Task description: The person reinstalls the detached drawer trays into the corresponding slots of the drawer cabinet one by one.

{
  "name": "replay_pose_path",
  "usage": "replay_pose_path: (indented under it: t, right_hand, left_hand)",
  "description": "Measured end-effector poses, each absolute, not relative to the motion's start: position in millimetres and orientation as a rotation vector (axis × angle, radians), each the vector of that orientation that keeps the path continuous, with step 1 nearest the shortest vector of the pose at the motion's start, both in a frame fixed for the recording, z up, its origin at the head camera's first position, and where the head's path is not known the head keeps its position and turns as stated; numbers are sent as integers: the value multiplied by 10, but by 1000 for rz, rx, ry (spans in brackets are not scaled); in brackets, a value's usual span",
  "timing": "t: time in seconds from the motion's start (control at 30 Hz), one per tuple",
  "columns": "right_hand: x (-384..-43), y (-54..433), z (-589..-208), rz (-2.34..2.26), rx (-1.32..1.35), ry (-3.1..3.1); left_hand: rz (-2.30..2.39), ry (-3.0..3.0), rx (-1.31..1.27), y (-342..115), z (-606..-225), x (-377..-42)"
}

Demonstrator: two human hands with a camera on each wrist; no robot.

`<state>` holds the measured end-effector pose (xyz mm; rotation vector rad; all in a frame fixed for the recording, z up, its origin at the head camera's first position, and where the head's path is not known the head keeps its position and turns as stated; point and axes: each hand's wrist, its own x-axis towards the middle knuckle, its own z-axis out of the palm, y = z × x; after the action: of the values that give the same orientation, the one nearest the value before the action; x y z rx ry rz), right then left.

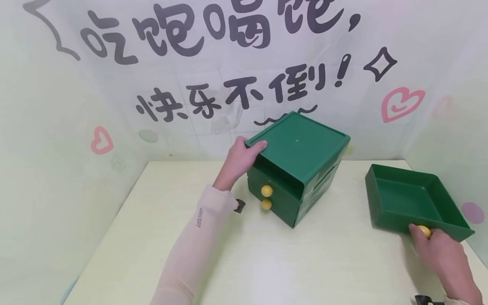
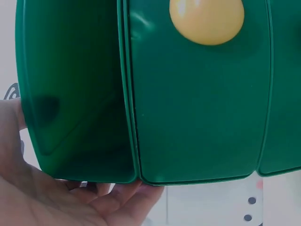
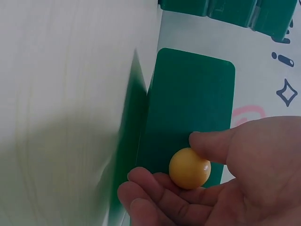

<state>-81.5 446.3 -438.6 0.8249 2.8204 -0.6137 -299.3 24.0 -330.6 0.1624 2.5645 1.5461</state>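
Observation:
A green drawer cabinet (image 1: 297, 148) stands turned at an angle on the table, its top slot (image 2: 80, 94) without a drawer. Two yellow knobs show on the drawers below, the upper knob (image 1: 267, 191) and the lower knob (image 1: 266, 204). My left hand (image 1: 239, 159) grips the cabinet's upper left corner, thumb on top and fingers along the side. At the right, my right hand (image 1: 444, 254) holds a separate green drawer (image 1: 411, 197) by its yellow knob (image 3: 189, 168), between thumb and fingers. The drawer's inside is bare. Whether its bottom touches the table cannot be told.
The pale table (image 1: 244, 262) spreads in front of the cabinet and to its left. Behind stands a white backdrop (image 1: 213, 76) with dark lettering, and side panels (image 1: 49, 169) close in the table at left and right.

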Motion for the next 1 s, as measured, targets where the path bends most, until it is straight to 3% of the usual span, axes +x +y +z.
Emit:
replay_pose_path:
  t: [1.0]
  right_hand:
    - [-785,4288,-4364,-778,929,3171]
  left_hand:
    - [1231,2721,167,58,-3151,-2627]
